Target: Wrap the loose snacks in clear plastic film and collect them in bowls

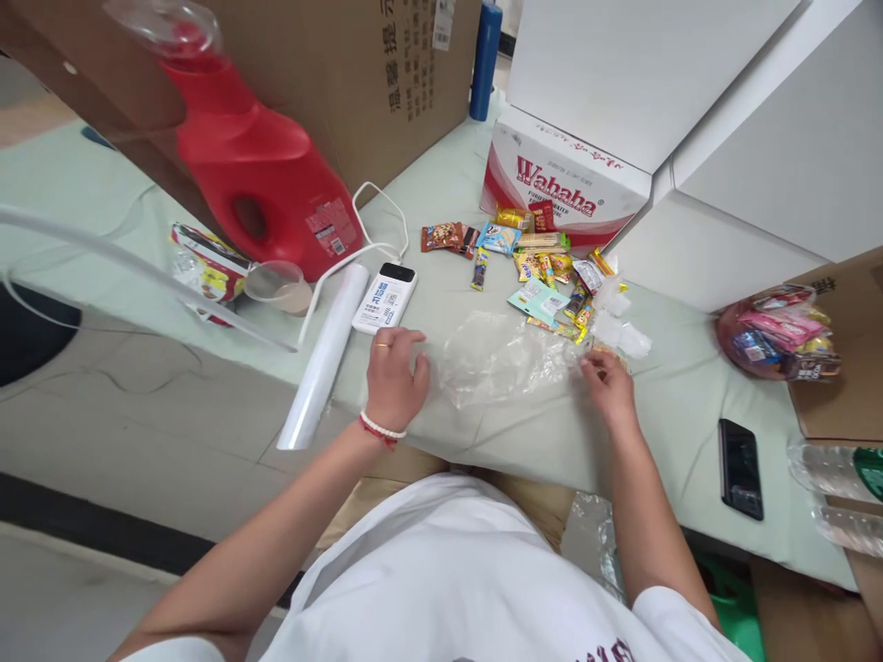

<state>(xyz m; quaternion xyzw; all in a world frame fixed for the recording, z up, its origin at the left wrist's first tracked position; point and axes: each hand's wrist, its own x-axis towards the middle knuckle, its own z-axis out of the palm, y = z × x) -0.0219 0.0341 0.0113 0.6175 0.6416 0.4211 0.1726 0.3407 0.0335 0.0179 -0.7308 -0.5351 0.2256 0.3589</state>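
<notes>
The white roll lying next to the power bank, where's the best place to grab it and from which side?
Take the white roll around its middle, coming down from above with the grip across its width. It lies flat, long and slim; its near end overhangs the table edge, and the power bank crowds the far end.

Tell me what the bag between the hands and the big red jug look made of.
The bag looks like thin clear plastic film: see-through, crinkled, glinting. The red jug looks like hard moulded plastic with a smooth, slightly glossy skin and a moulded handle hole.
</notes>
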